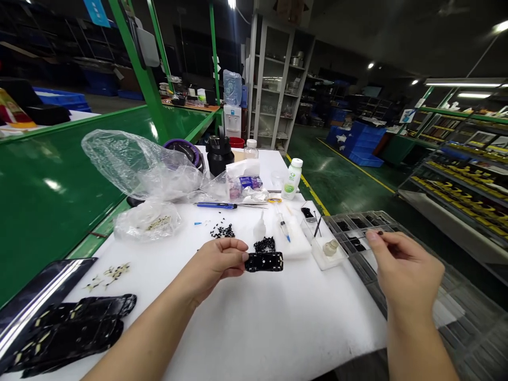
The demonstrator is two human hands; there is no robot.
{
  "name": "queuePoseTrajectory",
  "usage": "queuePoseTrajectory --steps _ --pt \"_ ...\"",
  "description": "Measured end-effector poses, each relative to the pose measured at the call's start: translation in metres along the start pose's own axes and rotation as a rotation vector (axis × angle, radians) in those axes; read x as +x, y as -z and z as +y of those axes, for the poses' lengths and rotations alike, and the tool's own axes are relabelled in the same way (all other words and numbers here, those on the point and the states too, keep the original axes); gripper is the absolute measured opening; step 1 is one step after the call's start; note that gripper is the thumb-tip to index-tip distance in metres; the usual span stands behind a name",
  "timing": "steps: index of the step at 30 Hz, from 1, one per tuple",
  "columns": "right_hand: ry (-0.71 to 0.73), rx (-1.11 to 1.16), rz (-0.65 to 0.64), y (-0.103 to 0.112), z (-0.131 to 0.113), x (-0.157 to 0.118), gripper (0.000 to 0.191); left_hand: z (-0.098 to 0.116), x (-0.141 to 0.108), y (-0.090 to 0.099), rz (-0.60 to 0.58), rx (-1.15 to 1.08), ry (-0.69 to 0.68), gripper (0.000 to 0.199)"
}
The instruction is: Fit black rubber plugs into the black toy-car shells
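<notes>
White tabletop (246, 333) fills the foreground. Above it, the left hand (216, 260) pinches one end of a black plate (265, 261) between thumb and fingers; near the gray tray (482, 304), the right hand (410, 270), fingertips nearly together, grips a dark bit (380, 233) (too small to identify).

The white table (286, 317) carries a blue-handled tool (217, 205), a clear bag (130, 225) left of it, a green-and-white bottle (292, 180) to its right, small black bits (224, 232) in front of it, and pale pieces (116, 272) to its near left.
</notes>
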State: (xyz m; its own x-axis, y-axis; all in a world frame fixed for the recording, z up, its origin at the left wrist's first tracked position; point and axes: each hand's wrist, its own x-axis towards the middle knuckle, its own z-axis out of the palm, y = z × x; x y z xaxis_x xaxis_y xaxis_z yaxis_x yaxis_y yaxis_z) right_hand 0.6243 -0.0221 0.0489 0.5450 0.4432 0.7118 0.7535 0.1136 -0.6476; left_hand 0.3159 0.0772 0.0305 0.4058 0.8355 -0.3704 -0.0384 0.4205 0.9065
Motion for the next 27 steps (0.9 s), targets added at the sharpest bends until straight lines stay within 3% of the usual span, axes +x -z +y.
queuePoseTrajectory --steps 3,7,9,11,12,13,15,19,22,27 --pt "-0.003 0.004 -0.022 -0.008 0.006 -0.003 0.021 0.0 -0.001 0.0 0.007 0.005 -0.008 0.021" --pt "-0.111 -0.127 -0.327 -0.015 0.009 -0.006 0.029 0.001 -0.002 -0.001 0.033 -0.015 -0.028 0.024" --pt "-0.057 -0.183 -0.262 -0.019 -0.005 -0.008 0.036 0.002 -0.002 -0.001 0.041 -0.035 -0.048 0.026" --pt "0.087 -0.103 -0.156 -0.027 -0.03 -0.012 0.032 0.002 -0.003 -0.002 0.044 -0.059 -0.074 0.028" --pt "0.162 0.02 -0.226 -0.034 -0.044 -0.015 0.028 0.002 -0.003 -0.002 0.045 -0.072 -0.091 0.029" --pt "0.236 0.115 -0.395 -0.042 -0.056 -0.018 0.025 0.002 -0.004 -0.002 0.048 -0.084 -0.11 0.03" --pt "0.267 0.246 -0.632 -0.06 -0.071 -0.026 0.028 0.002 -0.004 -0.002 0.054 -0.1 -0.143 0.032" --pt "0.096 0.527 -0.869 -0.092 -0.068 -0.048 0.037 0.002 -0.005 -0.002 0.086 -0.099 -0.17 0.033" --pt "0.033 0.651 -0.929 -0.096 -0.06 -0.064 0.044 0.003 -0.005 -0.003 0.111 -0.072 -0.181 0.032" --pt "0.108 0.618 -0.864 -0.09 -0.061 -0.074 0.05 0.002 -0.004 -0.006 0.119 -0.052 -0.168 0.031"
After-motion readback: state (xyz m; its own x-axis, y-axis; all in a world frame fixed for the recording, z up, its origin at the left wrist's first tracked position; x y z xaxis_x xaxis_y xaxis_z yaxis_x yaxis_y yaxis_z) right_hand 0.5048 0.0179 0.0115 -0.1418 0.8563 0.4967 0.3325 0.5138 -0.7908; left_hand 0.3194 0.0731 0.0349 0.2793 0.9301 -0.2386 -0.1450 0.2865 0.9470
